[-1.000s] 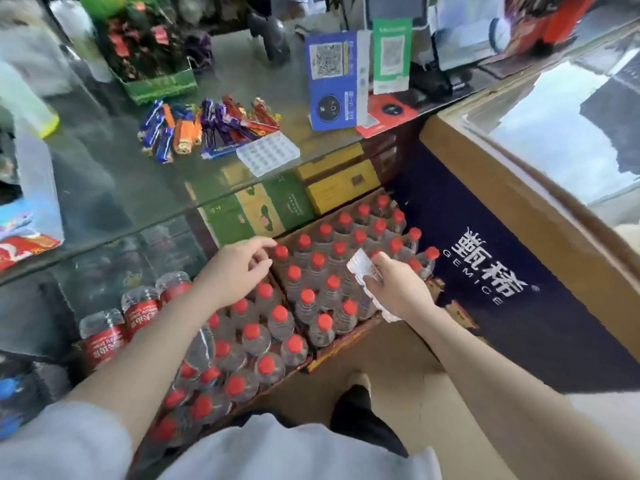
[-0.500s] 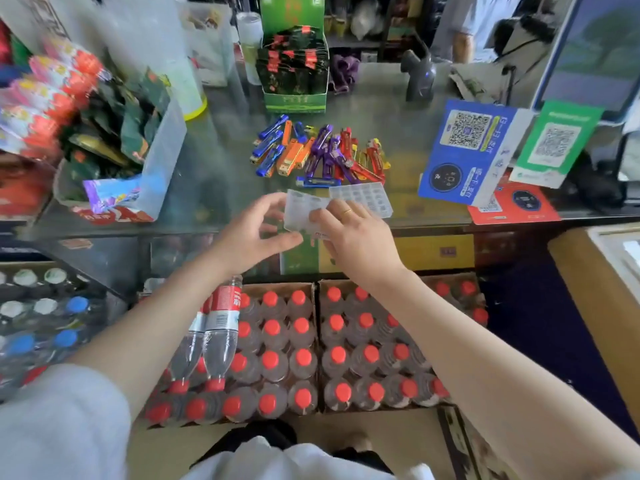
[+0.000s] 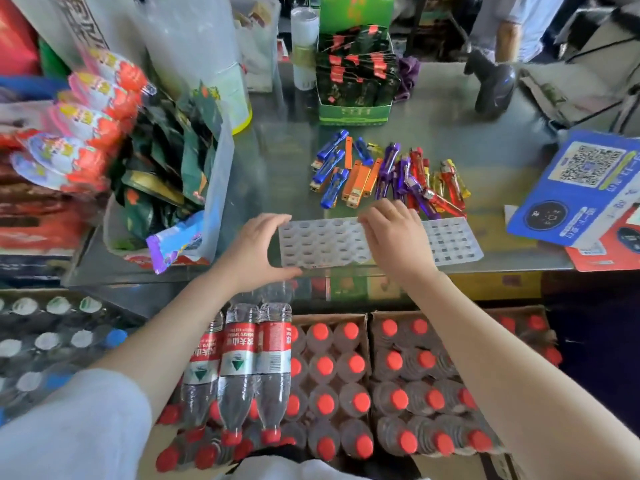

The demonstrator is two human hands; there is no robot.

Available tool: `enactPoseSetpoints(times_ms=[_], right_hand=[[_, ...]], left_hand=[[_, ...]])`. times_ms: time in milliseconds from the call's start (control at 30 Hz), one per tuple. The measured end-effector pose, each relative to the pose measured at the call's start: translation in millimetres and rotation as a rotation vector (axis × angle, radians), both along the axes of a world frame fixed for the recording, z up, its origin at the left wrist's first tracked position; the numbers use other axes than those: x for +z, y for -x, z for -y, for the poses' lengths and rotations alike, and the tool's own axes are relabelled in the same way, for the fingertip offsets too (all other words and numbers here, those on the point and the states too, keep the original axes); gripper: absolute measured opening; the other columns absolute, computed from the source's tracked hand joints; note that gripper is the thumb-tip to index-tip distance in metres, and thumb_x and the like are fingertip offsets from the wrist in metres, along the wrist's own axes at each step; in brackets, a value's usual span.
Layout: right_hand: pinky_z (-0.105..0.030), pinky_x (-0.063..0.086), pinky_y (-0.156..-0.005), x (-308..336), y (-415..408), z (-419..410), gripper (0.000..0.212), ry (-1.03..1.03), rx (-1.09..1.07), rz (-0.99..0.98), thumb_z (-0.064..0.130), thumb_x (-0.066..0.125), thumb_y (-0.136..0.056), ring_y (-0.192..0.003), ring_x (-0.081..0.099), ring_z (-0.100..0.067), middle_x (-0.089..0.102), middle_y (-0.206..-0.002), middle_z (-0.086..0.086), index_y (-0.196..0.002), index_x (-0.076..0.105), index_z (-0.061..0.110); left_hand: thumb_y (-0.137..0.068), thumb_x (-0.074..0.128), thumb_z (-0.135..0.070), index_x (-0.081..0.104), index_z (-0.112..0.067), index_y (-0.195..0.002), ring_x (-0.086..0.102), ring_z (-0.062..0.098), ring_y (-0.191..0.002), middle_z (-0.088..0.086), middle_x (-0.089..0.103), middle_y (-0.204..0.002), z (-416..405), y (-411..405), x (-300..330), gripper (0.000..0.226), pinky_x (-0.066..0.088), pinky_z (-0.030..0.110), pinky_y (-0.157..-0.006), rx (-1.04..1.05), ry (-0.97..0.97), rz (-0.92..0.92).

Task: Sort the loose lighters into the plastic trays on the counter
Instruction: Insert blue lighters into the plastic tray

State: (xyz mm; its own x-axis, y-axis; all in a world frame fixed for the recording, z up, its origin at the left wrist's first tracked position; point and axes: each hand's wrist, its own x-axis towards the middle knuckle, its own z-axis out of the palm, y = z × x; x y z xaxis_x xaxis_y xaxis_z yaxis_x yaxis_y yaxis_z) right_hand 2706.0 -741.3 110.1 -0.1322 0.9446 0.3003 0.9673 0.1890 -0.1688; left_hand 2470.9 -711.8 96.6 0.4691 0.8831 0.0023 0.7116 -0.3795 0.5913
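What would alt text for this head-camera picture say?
Two hands, left hand and right hand, set a clear tray on a glass counter, beside a second tray. Loose lighters lie just behind; crated bottles below.

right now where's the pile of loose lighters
In the head view the lighters lie on the glass counter just beyond the two plastic trays, between the green display box and the blue QR sign.
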Motion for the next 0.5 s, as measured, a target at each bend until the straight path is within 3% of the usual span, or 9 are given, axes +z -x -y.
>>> enactPoseSetpoints(times_ms=[100,200,333,500], right_hand=[[-0.041,0.043,-0.086,-1.8,-9.0,-21.0,0.031,0.155,-0.163,-0.04,0.003,0.05,-0.088,-0.105,0.05,-0.031,0.058,-0.116,-0.011,-0.117,0.056,0.009],[-0.041,0.042,-0.091,-3.9,-15.8,-30.0,0.033,0.231,-0.163,-0.073,0.005,0.048,-0.09,-0.111,0.048,-0.031,0.054,-0.122,-0.011,-0.122,0.053,0.008],[-0.038,0.047,-0.085,2.2,-22.1,-36.1,0.034,0.299,-0.109,-0.137,0.008,0.049,-0.091,-0.105,0.054,-0.032,0.051,-0.123,-0.013,-0.124,0.053,0.008],[-0.037,0.052,-0.067,9.3,-25.4,-46.1,0.028,0.427,-0.04,0.027,0.011,0.056,-0.088,-0.09,0.057,-0.029,0.053,-0.113,-0.012,-0.116,0.056,0.011]], left_hand=[[-0.064,0.078,-0.04,0.03,-0.017,-0.137,0.025,0.014,-0.131,0.002,0.033,-0.142,-5.3,0.1,-5.1,0.089,0.02,0.031,-0.109,-0.02,0.047,-0.018],[-0.059,0.079,-0.043,0.026,-0.016,-0.139,0.022,0.016,-0.133,0.002,0.03,-0.145,-6.5,-1.9,-7.3,0.1,0.018,0.032,-0.108,-0.003,0.05,-0.018],[-0.049,0.078,-0.057,0.025,-0.014,-0.139,0.024,0.017,-0.131,0.002,0.033,-0.141,-6.8,-0.3,-10.6,0.113,0.019,0.034,-0.109,0.048,0.018,-0.045],[-0.043,0.062,-0.074,0.042,-0.012,-0.129,0.033,0.02,-0.121,0.005,0.041,-0.128,-8.0,-2.2,-15.7,0.107,0.025,0.034,-0.106,0.063,-0.091,-0.088]])
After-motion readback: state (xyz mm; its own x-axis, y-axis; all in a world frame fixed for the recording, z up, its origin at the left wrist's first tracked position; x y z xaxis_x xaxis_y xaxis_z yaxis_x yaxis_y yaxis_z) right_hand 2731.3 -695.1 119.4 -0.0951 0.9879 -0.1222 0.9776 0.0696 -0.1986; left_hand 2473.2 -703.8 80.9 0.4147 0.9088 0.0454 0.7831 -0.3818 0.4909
